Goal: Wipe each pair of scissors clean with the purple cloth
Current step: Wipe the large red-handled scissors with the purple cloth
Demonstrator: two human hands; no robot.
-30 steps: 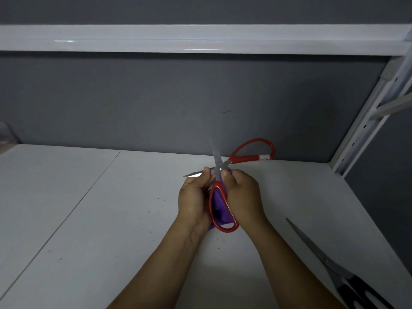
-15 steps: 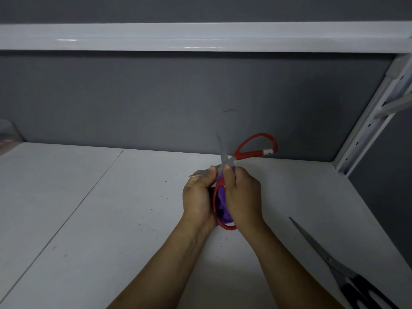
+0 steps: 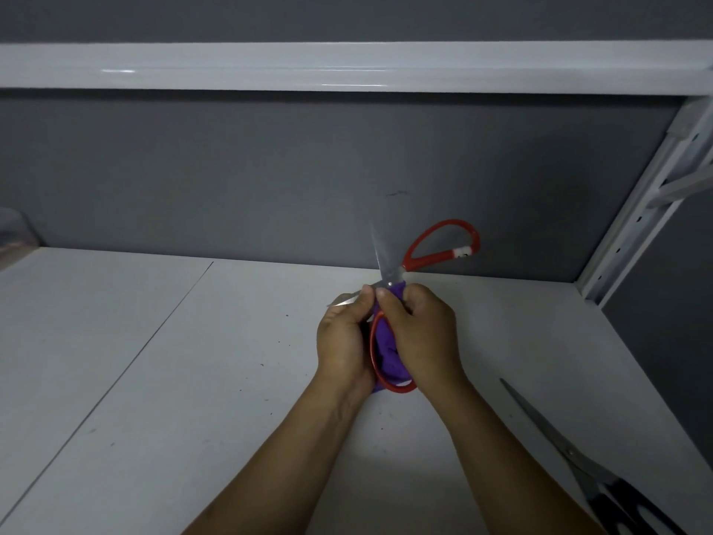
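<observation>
Red-handled scissors (image 3: 440,245) are held spread open above the white shelf, one handle loop up at the right, the other low between my wrists. My left hand (image 3: 343,337) grips one blade, whose tip pokes out to the left. My right hand (image 3: 420,334) holds the purple cloth (image 3: 387,353) bunched against the scissors near the pivot. The second blade points up toward the grey wall. Another pair of scissors (image 3: 571,453), with long steel blades and black handles, lies on the shelf at the lower right.
The white shelf surface (image 3: 173,380) has a seam running diagonally at the left. A grey back wall and a white upper shelf (image 3: 347,67) close the space. A slotted white upright (image 3: 636,210) stands at the right. A clear object (image 3: 15,233) sits at the far left.
My hands and the red scissors shifted slightly right and up. The upright blade tilted more toward vertical, and the cloth moved along the scissors near the pivot.
</observation>
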